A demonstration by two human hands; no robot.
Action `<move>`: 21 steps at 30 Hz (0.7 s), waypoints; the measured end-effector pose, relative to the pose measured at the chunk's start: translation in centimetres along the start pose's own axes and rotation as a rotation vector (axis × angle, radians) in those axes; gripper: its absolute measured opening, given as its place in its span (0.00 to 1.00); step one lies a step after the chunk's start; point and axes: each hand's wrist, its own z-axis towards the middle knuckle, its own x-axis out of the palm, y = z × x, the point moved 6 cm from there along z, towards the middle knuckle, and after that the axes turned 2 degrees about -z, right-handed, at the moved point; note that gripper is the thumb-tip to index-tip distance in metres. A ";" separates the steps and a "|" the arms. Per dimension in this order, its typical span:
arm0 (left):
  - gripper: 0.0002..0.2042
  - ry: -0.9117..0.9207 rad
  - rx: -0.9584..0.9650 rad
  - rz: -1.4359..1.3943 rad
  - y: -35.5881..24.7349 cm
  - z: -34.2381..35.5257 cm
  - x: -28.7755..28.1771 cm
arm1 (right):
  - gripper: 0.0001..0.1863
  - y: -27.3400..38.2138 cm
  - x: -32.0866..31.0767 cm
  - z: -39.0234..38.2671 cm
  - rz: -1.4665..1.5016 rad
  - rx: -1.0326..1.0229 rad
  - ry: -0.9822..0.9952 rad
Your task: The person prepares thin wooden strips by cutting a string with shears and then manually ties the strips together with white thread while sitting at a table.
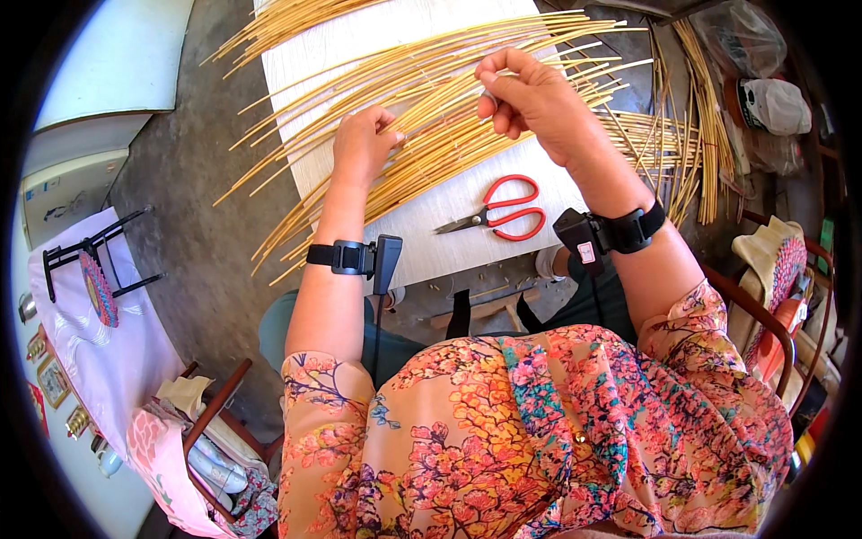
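Observation:
A layer of long yellow reed stalks (pixel 449 148) lies side by side across the white table, with faint ties crossing it. My left hand (pixel 361 145) is over the left part of the layer, its thumb and fingers curled closed at some stalks. Raised above the right part is my right hand (pixel 530 94), its fingertips pinched together. A small grey spot shows by its fingers; what they hold is too small to make out. Scissors with red handles (pixel 514 216) lie on the table just below the stalks, blades pointing left.
The white table (pixel 422 251) has its near edge before my knees. More stalks (pixel 287 27) lie at its far left, and bundles (pixel 705 135) stand at the right near plastic bags (pixel 777 106). Chairs flank me. A cloth-covered surface (pixel 108 310) is at the left.

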 end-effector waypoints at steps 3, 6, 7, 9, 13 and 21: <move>0.08 0.021 -0.047 -0.063 0.0 0.2 -0.2 | 0.06 -1.7 1.2 0.3 -0.080 0.067 0.022; 0.09 0.032 -0.104 -0.129 0.7 0.4 -0.5 | 0.06 -2.8 2.2 0.0 -0.130 0.140 0.074; 0.09 0.038 -0.128 -0.149 1.1 0.6 -0.5 | 0.06 -3.3 2.4 0.1 -0.141 0.157 0.086; 0.11 0.018 -0.061 -0.121 1.8 0.9 -0.7 | 0.06 -4.1 3.0 0.1 -0.164 0.207 0.095; 0.13 0.044 -0.054 -0.124 2.4 0.9 -0.3 | 0.07 -5.5 3.9 0.4 -0.192 0.273 0.121; 0.07 0.164 -0.086 -0.102 0.6 0.6 0.1 | 0.06 -6.9 4.6 1.1 -0.238 0.299 0.121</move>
